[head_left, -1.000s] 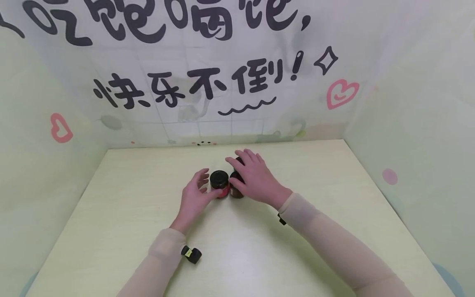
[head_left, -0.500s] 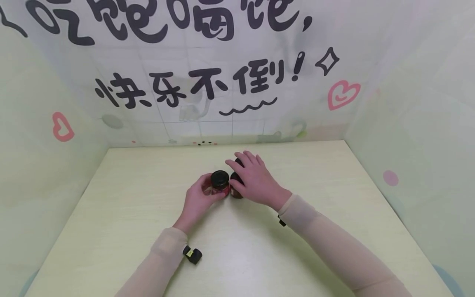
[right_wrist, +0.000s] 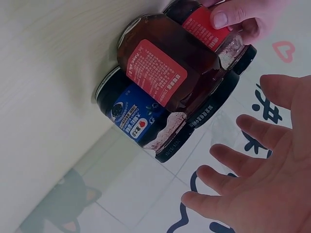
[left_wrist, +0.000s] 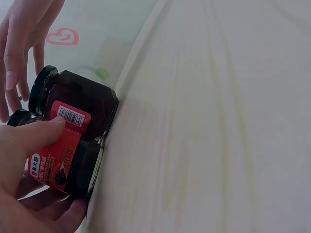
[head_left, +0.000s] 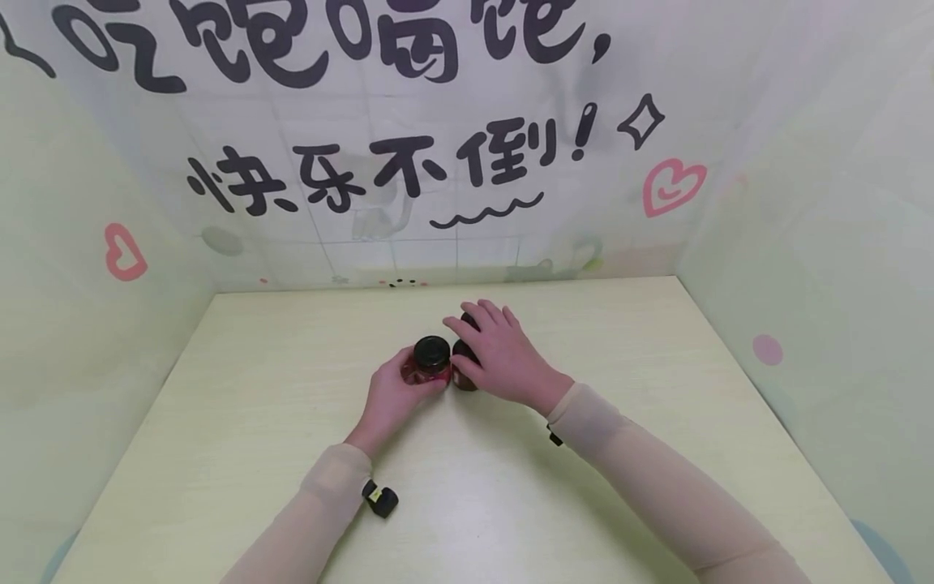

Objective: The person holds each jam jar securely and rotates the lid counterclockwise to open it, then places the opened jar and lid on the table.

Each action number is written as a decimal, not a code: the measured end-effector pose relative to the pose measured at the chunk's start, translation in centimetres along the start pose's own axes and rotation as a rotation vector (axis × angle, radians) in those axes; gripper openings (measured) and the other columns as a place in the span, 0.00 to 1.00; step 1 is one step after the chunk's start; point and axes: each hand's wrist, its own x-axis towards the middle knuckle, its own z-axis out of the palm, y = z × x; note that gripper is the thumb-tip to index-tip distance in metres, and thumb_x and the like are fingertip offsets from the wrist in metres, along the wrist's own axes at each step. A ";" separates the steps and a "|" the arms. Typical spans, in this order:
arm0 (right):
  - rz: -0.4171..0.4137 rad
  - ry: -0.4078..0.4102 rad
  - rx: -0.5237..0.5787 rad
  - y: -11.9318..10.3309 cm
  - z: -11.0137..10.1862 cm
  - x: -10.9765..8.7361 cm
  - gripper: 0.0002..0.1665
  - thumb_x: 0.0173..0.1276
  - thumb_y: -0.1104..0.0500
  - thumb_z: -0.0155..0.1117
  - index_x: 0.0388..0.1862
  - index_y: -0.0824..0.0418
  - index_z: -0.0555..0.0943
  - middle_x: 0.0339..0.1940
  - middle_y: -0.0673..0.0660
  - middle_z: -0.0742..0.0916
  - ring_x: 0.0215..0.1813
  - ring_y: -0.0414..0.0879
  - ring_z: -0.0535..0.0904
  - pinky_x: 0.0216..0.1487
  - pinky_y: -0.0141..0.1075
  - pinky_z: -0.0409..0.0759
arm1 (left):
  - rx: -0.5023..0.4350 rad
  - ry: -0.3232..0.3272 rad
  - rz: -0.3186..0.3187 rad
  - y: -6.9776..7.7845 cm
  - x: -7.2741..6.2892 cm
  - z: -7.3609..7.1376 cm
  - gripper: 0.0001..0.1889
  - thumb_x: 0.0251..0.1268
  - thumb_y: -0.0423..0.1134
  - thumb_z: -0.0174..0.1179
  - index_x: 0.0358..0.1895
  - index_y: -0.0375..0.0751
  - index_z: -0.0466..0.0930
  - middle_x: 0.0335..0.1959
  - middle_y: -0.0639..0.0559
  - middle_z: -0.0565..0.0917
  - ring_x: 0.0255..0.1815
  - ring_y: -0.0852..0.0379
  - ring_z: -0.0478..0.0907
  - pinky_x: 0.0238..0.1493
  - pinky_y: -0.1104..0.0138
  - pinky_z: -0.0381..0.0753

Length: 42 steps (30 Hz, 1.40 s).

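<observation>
My left hand (head_left: 387, 401) grips a small glass jam jar (head_left: 432, 352) with a black lid and a red label. In the left wrist view its thumb presses on the label of this jar (left_wrist: 54, 158), with fingers wrapped round the far side. Against it stands a second red-labelled jar (right_wrist: 167, 63) of dark reddish contents. A blue-labelled jar (right_wrist: 138, 116) is beside that one, farther from the left hand. Over these two, my right hand (head_left: 507, 357) hovers with fingers spread; the right wrist view shows a gap between its fingers and the lids.
All the jars stand upright on a pale wooden table (head_left: 467, 487), toward its back edge. Behind rises a wall (head_left: 328, 259) printed with black characters and hearts. Side panels (head_left: 817, 268) flank the table left and right.
The left hand, loosely beside the red-labelled jar a second ago, has moved slightly right and closed round it. The right hand has stayed nearly still above the other jars.
</observation>
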 end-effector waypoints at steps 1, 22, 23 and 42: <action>0.001 -0.002 0.001 0.0 0.0 0.0 0.31 0.76 0.44 0.57 0.75 0.48 0.69 0.74 0.61 0.69 0.75 0.61 0.61 0.69 0.65 0.60 | 0.007 0.001 -0.001 0.0 0.0 0.0 0.30 0.52 0.41 0.79 0.60 0.46 0.79 0.51 0.48 0.85 0.50 0.53 0.83 0.55 0.56 0.80; -0.011 0.015 0.064 0.0 0.2 0.2 0.32 0.74 0.47 0.60 0.75 0.51 0.69 0.74 0.62 0.69 0.74 0.60 0.61 0.71 0.60 0.61 | -0.004 0.035 -0.039 1.1 -0.2 -0.8 0.28 0.51 0.43 0.80 0.58 0.48 0.82 0.45 0.51 0.87 0.50 0.53 0.83 0.52 0.56 0.81; -0.017 0.019 0.069 0.0 0.3 0.2 0.32 0.75 0.47 0.60 0.75 0.51 0.69 0.74 0.62 0.69 0.74 0.60 0.61 0.71 0.58 0.63 | -0.002 0.036 -0.040 1.2 -0.2 -0.9 0.29 0.51 0.44 0.80 0.59 0.49 0.82 0.45 0.52 0.87 0.50 0.53 0.82 0.52 0.56 0.81; -0.043 0.096 0.222 -0.5 -0.2 -0.2 0.32 0.76 0.41 0.57 0.72 0.54 0.72 0.58 0.53 0.78 0.58 0.45 0.73 0.57 0.41 0.77 | 0.025 0.088 0.017 2.7 -1.8 -1.1 0.35 0.48 0.48 0.81 0.64 0.54 0.81 0.50 0.54 0.83 0.52 0.55 0.78 0.51 0.59 0.81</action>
